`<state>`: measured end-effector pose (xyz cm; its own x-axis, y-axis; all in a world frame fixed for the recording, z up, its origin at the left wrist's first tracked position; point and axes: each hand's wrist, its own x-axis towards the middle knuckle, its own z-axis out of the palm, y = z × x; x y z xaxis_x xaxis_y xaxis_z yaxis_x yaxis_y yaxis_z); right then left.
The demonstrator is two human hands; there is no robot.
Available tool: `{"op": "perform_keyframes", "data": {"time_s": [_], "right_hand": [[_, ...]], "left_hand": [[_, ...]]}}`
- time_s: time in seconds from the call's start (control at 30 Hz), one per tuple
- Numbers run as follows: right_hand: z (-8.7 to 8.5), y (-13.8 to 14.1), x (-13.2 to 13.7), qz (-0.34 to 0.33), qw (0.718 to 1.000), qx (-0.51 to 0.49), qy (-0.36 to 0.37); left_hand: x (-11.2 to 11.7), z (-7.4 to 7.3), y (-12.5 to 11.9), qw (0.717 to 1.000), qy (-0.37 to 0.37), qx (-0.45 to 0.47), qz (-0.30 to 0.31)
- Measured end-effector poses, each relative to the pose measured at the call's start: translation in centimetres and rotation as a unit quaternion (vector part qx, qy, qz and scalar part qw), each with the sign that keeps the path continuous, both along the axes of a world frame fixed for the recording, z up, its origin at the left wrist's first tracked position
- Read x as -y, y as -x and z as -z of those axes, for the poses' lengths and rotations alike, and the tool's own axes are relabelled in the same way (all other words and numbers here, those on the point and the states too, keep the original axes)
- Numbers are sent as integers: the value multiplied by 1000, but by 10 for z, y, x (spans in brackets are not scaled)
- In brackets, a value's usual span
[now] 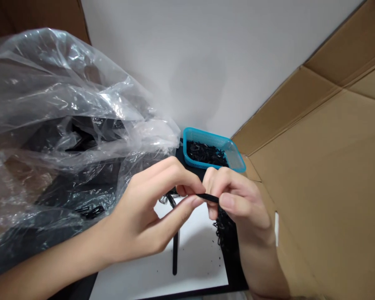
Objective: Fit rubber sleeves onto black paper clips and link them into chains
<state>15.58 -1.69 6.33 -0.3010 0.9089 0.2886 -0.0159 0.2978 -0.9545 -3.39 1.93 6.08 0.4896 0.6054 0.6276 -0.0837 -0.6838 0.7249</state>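
- Pinching one end of a slim black strip [210, 197] with my left hand [150, 204]: thumb and forefinger meet on it, the other fingers bent behind.
- Gripping the opposite end with my right hand [245, 200], thumb pressed against a curled forefinger; the remaining fingers are folded in.
- Strip position: raised over the far right part of the white sheet [137, 279], spanning the gap between my hands and dipping slightly toward the right one. Its ends are covered by my fingertips.
- On the sheet: a slender black tool [175, 258], lying lengthwise, its far part crossed by my left hand; type cannot be confirmed. Dark specks are scattered near the right edge.
- At the sheet's right edge: a heap of small black looped pieces [226, 229], partly hidden by my right hand.
- Beyond the sheet: a blue plastic basket [211, 134] containing many small black pieces [206, 153].
- Left of the sheet: a crumpled clear plastic bag [65, 96], dark contents indistinct.
- Right of the sheet: a brown cardboard panel [331, 179], standing well apart.
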Motion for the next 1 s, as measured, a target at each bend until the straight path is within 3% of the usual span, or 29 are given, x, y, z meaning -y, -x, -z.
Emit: {"op": "perform_keyframes", "data": {"time_s": [0.17, 0.37, 0.6, 0.67, 0.87, 1.0], "right_hand": [[2, 7, 4, 24, 999, -27, -1], [4, 16, 8, 40, 995, -84, 20], [3, 17, 8, 68, 996, -53, 8], [5, 12, 9, 104, 994, -28, -3], [4, 2, 28, 208, 967, 96, -107], [-2, 8, 41, 210, 931, 214, -209]], "left_hand": [[2, -3, -1, 1000, 5, 4, 9], [2, -6, -4, 996, 85, 10, 25], [4, -8, -3, 996, 84, 9, 20], [4, -8, -3, 997, 72, 9, 14], [7, -9, -2, 999, 39, -5, 14], [11, -9, -4, 998, 39, -25, 31]]}}
